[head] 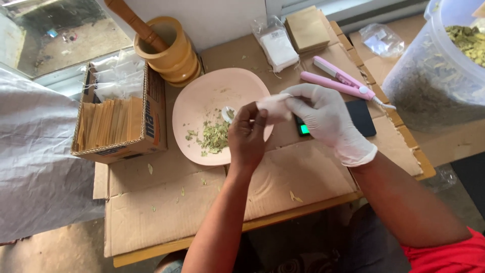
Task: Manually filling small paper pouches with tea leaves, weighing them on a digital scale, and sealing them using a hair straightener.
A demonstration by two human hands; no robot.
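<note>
Both hands (246,132) (323,114) pinching white sachet (273,107), pink plate (202,96) holding crushed leaves (214,136)

The plate (202,101) lies on the table (166,202) before me, the box (151,116) to its left, the mortar (172,45) behind it, the scale (361,119) to its right.

a small home packing bench for dried herbs; a table (389,146) lined with flattened cardboard; left of the hands a carton of paper sachets (113,121) and a wooden mortar (169,48); right of them a tub of dried leaves (434,71); bare concrete floor below.
</note>
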